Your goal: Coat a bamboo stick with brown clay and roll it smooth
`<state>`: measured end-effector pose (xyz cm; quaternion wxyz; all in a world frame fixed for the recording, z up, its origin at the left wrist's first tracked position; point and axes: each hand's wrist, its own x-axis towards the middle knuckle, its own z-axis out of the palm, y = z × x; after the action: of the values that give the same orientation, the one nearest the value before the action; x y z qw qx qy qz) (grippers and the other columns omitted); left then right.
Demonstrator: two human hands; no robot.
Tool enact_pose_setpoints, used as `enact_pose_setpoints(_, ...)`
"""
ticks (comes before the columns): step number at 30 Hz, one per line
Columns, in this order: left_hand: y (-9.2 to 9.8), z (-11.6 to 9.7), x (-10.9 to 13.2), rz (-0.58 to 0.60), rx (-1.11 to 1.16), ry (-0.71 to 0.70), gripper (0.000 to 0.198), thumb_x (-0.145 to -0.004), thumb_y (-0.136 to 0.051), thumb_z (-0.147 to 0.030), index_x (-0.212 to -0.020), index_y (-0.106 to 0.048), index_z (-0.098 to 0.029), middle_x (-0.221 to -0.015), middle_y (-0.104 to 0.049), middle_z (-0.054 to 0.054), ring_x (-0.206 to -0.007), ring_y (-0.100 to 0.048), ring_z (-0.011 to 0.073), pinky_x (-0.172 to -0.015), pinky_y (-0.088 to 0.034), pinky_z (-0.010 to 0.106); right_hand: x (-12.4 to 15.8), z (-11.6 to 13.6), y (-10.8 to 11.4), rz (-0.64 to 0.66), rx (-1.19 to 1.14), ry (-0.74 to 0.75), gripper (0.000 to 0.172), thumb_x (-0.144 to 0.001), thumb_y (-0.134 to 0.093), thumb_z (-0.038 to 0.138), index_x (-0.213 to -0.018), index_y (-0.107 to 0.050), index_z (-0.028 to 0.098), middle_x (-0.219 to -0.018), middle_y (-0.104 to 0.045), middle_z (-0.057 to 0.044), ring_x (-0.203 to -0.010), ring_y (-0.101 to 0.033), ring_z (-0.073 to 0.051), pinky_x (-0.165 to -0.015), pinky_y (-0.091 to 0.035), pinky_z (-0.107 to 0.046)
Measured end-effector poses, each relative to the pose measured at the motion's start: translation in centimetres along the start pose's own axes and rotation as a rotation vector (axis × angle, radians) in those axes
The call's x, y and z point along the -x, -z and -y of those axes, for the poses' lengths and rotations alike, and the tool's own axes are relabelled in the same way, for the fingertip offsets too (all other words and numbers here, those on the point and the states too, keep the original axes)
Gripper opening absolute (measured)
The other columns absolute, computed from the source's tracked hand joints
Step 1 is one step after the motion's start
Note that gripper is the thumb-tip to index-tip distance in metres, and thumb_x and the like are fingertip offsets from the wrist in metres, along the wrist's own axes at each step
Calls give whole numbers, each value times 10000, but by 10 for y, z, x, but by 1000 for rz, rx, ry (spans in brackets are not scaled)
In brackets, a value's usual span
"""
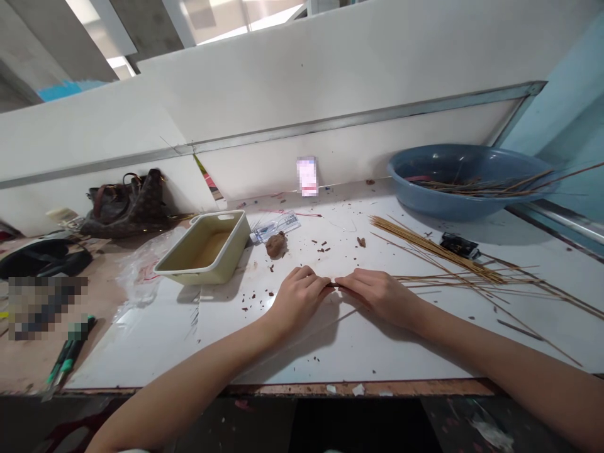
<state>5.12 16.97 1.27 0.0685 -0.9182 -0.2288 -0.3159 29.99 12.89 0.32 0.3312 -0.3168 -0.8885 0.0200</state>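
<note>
My left hand [302, 294] and my right hand [377, 294] meet over the white tabletop, fingertips almost touching. Both sets of fingers are closed in a pinch on a small dark brown clay-like piece [334, 285], mostly hidden by the fingers. Beyond my left hand lies a lump of brown clay-like paste [275, 246], with brown crumbs [323, 248] scattered around it. Thin tan sticks [434, 248] lie in a loose bundle to the right of my right hand. A few single sticks spread out past its wrist.
A pale yellow plastic basin [226, 264] stands at the left, beside a clear plastic bag [146, 270]. A large blue tub [438, 202] with long sticks sits at the back right. Green-handled tools [70, 352], a brown handbag [132, 207] and a propped phone [307, 176] are also there.
</note>
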Motion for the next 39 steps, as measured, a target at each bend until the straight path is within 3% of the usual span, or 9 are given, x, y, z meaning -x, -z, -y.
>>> enact_pose_setpoints(6, 3, 1, 2, 107, -7, -60, 164, -1111, -566, -247, -1104, -703, -156, -888, -767, 62, -851, -648, 230, -813, -537, 397, 1, -1, 0, 59, -32, -12, 246, -1130, -498, 227, -1331, -634, 183, -1045, -763, -107, -904, -711, -243, -791, -602, -400)
enact_pose_setpoints(10, 8, 1, -1, 173, 5, -104, 154, -1109, -542, -187, -1089, -695, -174, -868, -743, 38, -862, -643, 211, -965, -522, 421, 0, 1, 1, 68, -40, -20, 222, -1131, -498, 224, -1284, -653, 180, -977, -760, -93, -859, -704, -233, -762, -592, -385)
enact_pose_setpoints(18, 4, 4, -3, 103, -50, -91, 212, -1091, -621, -312, -1228, -668, -157, -978, -790, 62, -904, -669, 234, -979, -537, 451, -1, -2, -2, 7, -61, -62, 221, -1118, -546, 265, -1289, -666, 194, -1058, -792, -107, -905, -752, -237, -794, -622, -385)
enact_pose_setpoints(25, 8, -3, -1, 64, -68, -162, 192, -1083, -605, -191, -1269, -653, -181, -990, -813, 31, -893, -655, 217, -1161, -465, 510, -3, 3, -3, 7, -125, -89, 211, -1120, -528, 262, -1190, -715, 192, -1019, -808, -98, -863, -775, -226, -785, -640, -372)
enact_pose_setpoints(39, 11, 0, -3, 135, -58, -182, 147, -1088, -571, -174, -1181, -684, -186, -865, -764, 36, -886, -627, 231, -1058, -518, 475, -5, 4, -4, 47, -93, -57, 230, -1116, -510, 231, -1254, -687, 182, -1081, -805, -127, -946, -786, -256, -835, -652, -411)
